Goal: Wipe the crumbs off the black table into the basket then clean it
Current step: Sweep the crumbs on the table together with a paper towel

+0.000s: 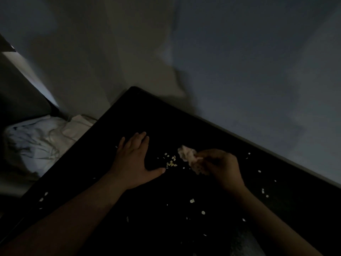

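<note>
On the black bench [184,126] the left hand [132,159] lies flat, fingers [140,138] released. The right hand [221,167] grips a crumpled cloth [188,156] beside a small heap of crumbs [170,162] mid-bench. More crumbs lie scattered toward the near and right edges. No basket shows, so a hasty sweep could likely send crumbs over an edge.

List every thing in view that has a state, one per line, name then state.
Table: black, strewn with crumbs, not yet wiped clean.
Crumbs: a small pile between the hands, others scattered loose.
Cloth: crumpled, held above the table.
Left hand: open, flat on the table beside the pile.
Right hand: shut on the cloth.
Bedding: rumpled, left of the table.
Basket: not in view.
</note>
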Demonstrator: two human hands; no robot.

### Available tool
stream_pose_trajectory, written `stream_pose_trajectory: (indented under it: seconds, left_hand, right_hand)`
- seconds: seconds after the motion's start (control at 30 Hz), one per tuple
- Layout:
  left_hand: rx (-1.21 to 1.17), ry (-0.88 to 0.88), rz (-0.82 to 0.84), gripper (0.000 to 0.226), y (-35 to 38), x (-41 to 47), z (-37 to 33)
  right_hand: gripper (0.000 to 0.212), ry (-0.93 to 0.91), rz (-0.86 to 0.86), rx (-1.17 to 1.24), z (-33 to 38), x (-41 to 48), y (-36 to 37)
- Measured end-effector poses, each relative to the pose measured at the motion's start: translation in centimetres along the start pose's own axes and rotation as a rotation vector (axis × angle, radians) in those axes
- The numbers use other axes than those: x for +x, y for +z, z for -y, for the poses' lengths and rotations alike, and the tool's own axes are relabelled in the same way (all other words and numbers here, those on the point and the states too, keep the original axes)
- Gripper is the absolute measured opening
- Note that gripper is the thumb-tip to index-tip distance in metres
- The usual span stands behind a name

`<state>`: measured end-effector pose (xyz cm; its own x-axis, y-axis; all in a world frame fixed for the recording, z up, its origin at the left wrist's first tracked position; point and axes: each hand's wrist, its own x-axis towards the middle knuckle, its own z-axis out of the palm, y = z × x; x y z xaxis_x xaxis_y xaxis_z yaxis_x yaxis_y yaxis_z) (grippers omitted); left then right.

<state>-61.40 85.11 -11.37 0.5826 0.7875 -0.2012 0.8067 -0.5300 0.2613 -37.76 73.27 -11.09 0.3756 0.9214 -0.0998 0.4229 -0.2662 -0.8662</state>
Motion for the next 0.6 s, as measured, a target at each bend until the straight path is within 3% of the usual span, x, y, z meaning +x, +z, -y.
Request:
stream_pose_trajectory:
  seconds: [0.1, 0.23, 0.3, 0.4, 0.53, 0.6]
  left_hand:
    - [-0.007, -0.013, 0.019, 0.123, -0.2, 0.0, -0.3]
    - [-0.041, -0.02, -0.026, 0.122, 0.1, 0.2, -1.1]
    - [-0.037, 0.034, -0.036, 0.122, 0.1, 0.0, -2.4]
    - [-0.058, 0.135, -0.015, 0.12, 0.1, 0.0, -4.9]
    - [-0.017, 0.191, 0.031, 0.118, 0.7, 1.0, -6.8]
    - [0.014, 0.181, 0.063, 0.118, 1.2, 1.1, -7.1]
  right_hand:
    - [0.016, 0.031, -0.15, 0.179, 1.1, 0.7, -2.4]
    - [0.004, -0.002, -0.319, 0.005, 0.4, 3.8, -5.5]
    - [0.009, 0.029, -0.314, -0.075, -1.4, 5.0, -5.8]
    - [0.011, 0.13, -0.298, 0.031, -3.5, 4.9, -4.9]
    - [0.017, -0.048, -0.161, -0.126, -3.6, 1.0, -4.1]
    - [0.023, -0.043, -0.059, -0.099, -3.0, -0.8, -4.6]
